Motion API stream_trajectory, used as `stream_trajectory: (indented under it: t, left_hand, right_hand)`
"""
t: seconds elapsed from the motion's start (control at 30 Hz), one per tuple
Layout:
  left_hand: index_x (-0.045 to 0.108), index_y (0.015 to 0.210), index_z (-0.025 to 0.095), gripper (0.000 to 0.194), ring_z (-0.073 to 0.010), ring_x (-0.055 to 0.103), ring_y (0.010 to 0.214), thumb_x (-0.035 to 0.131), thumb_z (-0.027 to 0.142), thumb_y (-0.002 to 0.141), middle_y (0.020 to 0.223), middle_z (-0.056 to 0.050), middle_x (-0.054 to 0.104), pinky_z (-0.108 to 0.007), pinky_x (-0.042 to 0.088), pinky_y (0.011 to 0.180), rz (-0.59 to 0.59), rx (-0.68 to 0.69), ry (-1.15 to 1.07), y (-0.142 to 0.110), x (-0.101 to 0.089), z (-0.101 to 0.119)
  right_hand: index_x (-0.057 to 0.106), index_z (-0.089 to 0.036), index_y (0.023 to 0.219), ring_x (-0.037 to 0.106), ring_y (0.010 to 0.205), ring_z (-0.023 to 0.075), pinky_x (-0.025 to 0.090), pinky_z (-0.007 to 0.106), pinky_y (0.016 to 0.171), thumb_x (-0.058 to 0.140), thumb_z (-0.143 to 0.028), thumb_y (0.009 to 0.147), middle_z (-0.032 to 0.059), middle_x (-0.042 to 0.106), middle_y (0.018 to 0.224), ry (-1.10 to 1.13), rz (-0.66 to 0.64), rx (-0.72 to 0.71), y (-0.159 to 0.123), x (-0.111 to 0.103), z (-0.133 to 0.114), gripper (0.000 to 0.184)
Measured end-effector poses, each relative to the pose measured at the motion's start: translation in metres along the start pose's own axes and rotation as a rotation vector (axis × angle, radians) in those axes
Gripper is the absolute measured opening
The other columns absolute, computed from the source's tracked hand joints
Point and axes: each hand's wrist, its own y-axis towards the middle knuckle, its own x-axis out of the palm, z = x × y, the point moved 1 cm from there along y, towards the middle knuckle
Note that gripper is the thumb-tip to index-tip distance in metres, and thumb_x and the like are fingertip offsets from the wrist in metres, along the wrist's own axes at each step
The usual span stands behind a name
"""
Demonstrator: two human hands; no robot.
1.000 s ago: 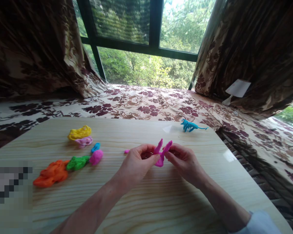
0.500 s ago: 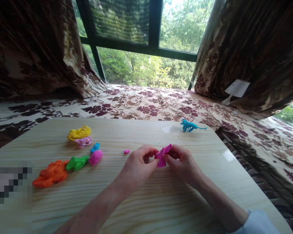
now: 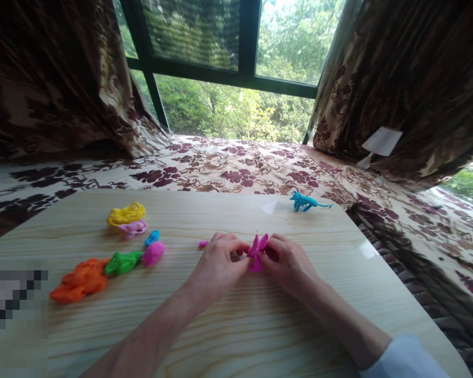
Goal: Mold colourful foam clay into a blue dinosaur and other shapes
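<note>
Between my hands, just over the wooden table [image 3: 220,325], is a small magenta modelling clay figure [image 3: 256,255] with two upright, ear-like points and a wider base. My left hand [image 3: 223,260] pinches its left side between thumb and fingers. From the right, my right hand [image 3: 287,260] pinches it in the same way, its thumb on the front. The fingertips hide parts of the clay. Just left of my left hand lies a tiny magenta clay bit [image 3: 203,244], partly covered by that hand.
Lumps of orange clay [image 3: 81,281], green clay [image 3: 123,263], pink clay [image 3: 153,254], blue clay [image 3: 152,238], yellow clay [image 3: 126,214] and pale pink clay [image 3: 133,229] lie at the left. A blue clay animal [image 3: 305,201] stands far right. Beyond is a white lamp [image 3: 382,142].
The magenta figure's two points now stand more upright and side by side, where one leaned right before. My left hand covers part of the tiny clay bit. Both hands keep their pinch.
</note>
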Motion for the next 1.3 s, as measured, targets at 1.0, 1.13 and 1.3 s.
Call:
stream_trajectory:
  t: [1.0, 1.13, 1.3]
  left_hand:
    - [0.065, 0.086, 0.022, 0.021, -0.0157, 0.058, 0.079, 0.056, 0.038, 0.076, 0.082, 0.001, 0.064, -0.023, 0.043, 0.067, -0.074, -0.101, -0.149, 0.001, -0.010, -0.002]
    - [0.066, 0.087, 0.023, 0.020, -0.0148, 0.058, 0.081, 0.055, 0.037, 0.078, 0.082, 0.001, 0.063, -0.022, 0.043, 0.071, -0.009, -0.078, -0.165, 0.002, -0.011, 0.002]
    - [0.068, 0.084, 0.022, 0.022, -0.0145, 0.058, 0.083, 0.050, 0.035, 0.082, 0.083, -0.001, 0.063, -0.022, 0.042, 0.075, -0.040, -0.003, -0.196, 0.002, -0.011, 0.005]
  right_hand:
    - [0.065, -0.021, 0.080, 0.049, 0.061, 0.0107, 0.035, 0.022, 0.056, 0.055, -0.026, 0.082, -0.0009, 0.054, 0.070, 0.106, -0.007, -0.020, 0.000, -0.003, 0.002, 0.012]
    - [0.064, -0.022, 0.090, 0.050, 0.060, 0.0094, 0.037, 0.021, 0.054, 0.056, -0.028, 0.082, -0.0014, 0.053, 0.073, 0.194, 0.020, 0.010, 0.001, -0.004, 0.002, 0.013]
    - [0.066, -0.021, 0.088, 0.051, 0.061, 0.0095, 0.037, 0.020, 0.054, 0.054, -0.025, 0.084, -0.0011, 0.053, 0.071, 0.250, 0.063, -0.033, 0.002, -0.004, -0.001, 0.014]
